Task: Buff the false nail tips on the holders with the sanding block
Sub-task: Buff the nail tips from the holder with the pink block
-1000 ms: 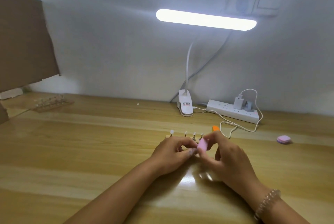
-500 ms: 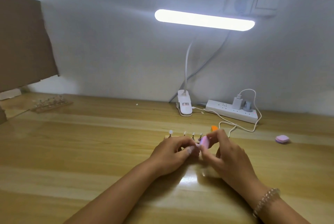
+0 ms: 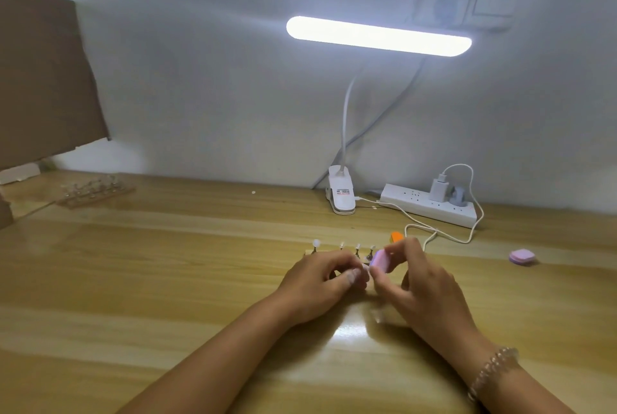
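Since a moment ago the pink sanding block [image 3: 380, 260] has crept a little up and to the right; the hands have hardly moved. I see the block low in the middle of the view, just above the worktop [image 3: 167, 280], with the fingers of the right hand [image 3: 424, 283] clamped on its sides. It touches a small pale nail tip [image 3: 365, 268]. The fingers of the left hand [image 3: 320, 283] are pinched together on that tip or its holder. It is so small that I cannot tell which.

I think the rubbing is in full swing, so here is what worries me. If the block pushes too hard, the tip may pop off and fly away, and a pale tip is hard to find on shiny wood. If the block slips, it may rub the left fingers and not the tip.

Just behind the hands stands the row of holders [image 3: 358, 246] with more tips on top. A long stroke away from the person could bump them and knock them over. An orange thing [image 3: 396, 236] lies just past the right fingers, and a white cable [image 3: 444, 236] loops near it; a wide sweep could snag it. The power strip [image 3: 430, 208], the lamp clip [image 3: 341, 195] and a pink pad [image 3: 522, 256] are well apart and safe, I think.
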